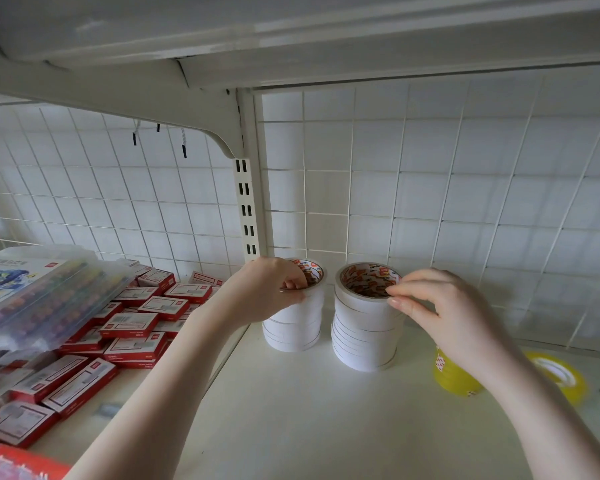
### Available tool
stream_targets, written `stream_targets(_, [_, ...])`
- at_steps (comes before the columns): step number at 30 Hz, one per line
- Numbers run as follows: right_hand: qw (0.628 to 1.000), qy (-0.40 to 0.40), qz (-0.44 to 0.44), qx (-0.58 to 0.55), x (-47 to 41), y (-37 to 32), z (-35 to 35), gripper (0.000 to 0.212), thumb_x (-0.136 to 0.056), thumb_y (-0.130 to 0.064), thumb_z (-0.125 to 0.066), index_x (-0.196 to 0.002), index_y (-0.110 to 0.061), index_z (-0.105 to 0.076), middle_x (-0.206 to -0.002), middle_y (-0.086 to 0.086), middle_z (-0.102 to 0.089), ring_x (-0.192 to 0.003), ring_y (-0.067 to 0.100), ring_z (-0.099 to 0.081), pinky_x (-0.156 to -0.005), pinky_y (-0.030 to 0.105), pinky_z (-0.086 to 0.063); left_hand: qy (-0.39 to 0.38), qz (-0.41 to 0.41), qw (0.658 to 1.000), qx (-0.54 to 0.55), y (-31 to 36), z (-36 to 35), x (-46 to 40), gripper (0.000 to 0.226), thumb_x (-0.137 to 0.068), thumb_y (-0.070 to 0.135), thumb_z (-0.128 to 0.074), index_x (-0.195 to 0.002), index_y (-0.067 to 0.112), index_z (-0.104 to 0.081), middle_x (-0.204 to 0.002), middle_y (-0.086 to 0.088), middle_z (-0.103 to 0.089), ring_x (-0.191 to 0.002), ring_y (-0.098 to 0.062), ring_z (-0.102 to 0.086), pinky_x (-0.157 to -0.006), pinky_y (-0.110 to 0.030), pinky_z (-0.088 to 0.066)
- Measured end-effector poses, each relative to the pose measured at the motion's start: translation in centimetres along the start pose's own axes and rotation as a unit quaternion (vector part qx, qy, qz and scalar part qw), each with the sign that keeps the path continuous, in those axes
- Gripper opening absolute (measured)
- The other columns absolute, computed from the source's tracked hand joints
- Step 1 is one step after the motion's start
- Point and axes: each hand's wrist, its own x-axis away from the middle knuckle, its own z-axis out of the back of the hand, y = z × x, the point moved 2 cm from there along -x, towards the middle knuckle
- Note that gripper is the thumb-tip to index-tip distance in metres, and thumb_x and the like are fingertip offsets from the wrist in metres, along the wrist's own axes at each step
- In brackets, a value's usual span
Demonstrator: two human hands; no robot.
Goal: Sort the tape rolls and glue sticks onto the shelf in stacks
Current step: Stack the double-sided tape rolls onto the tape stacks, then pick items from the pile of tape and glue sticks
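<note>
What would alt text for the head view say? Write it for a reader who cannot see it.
A person's left hand and right hand each pinch the top rim of a stack of white tape rolls, left stack and right stack, side by side on a white shelf. Yellow tape rolls lie to the right, red boxes to the left.

My two tape stacks (pixel 293 320) (pixel 364 327) are white, their cores printed red and orange. A yellow roll (pixel 452 377) stands by my wrist. The small boxes (pixel 132 325) are red and white, the shelf (pixel 309 410) cream.
</note>
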Motion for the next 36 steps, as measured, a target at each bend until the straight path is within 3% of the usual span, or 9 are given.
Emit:
stream_targets(4, [1.000,-0.001,-0.002,0.008,0.0,-0.4,0.2,0.014,-0.084,-0.022,-0.067,-0.096,-0.018,-0.074,-0.095,-0.005,-0.066,-0.093,0.016,-0.059,-0.080,0.031,-0.045,0.022,0.001,0.999,-0.027,0.2,0.0,0.6,0.016,-0.084,0.025,-0.062,-0.099,0.024,-0.067,-0.096,0.008,-0.065,-0.092,-0.014,-0.057,-0.083,-0.034,-0.047])
stream_targets(8, [0.998,0.012,0.001,0.061,0.3,-0.8,0.6,0.019,-0.084,-0.023,-0.067,-0.102,-0.016,-0.072,-0.096,-0.001,-0.066,-0.092,0.021,-0.059,-0.076,0.031,-0.044,0.102,0.008,0.993,-0.065,0.2,-0.2,2.5,0.033,-0.084,0.026,-0.064,-0.116,0.021,-0.061,-0.112,0.007,-0.059,-0.106,-0.015,-0.050,-0.083,-0.031,-0.043])
stream_targets(14, [0.984,0.071,0.024,0.161,3.3,-0.4,1.5,0.023,-0.071,-0.013,-0.079,-0.092,-0.008,-0.071,-0.083,0.008,-0.066,-0.073,0.033,-0.063,-0.062,0.037,-0.051,0.227,0.083,0.967,-0.078,1.3,-1.8,7.8,0.039,-0.079,0.019,-0.070,-0.117,0.014,-0.061,-0.110,-0.001,-0.061,-0.103,-0.026,-0.054,-0.080,-0.033,-0.043])
stream_targets(22, [0.978,0.102,-0.010,0.184,10.3,-1.0,3.2,0.023,-0.063,-0.004,-0.082,-0.082,-0.004,-0.070,-0.080,0.015,-0.066,-0.068,0.037,-0.062,-0.061,0.043,-0.053,0.225,0.114,0.966,-0.048,5.0,-4.5,13.2,0.040,-0.082,0.024,-0.067,-0.120,0.016,-0.059,-0.118,0.001,-0.059,-0.110,-0.023,-0.052,-0.088,-0.033,-0.042])
stream_targets(36, [0.930,0.148,-0.159,0.298,25.4,0.0,12.3,0.024,-0.065,-0.005,-0.081,-0.086,-0.002,-0.071,-0.082,0.015,-0.066,-0.071,0.037,-0.063,-0.065,0.044,-0.053,0.149,-0.009,0.988,0.034,16.8,-9.7,15.7,0.037,-0.082,0.023,-0.068,-0.117,0.013,-0.062,-0.116,-0.003,-0.061,-0.107,-0.026,-0.054,-0.081,-0.035,-0.045])
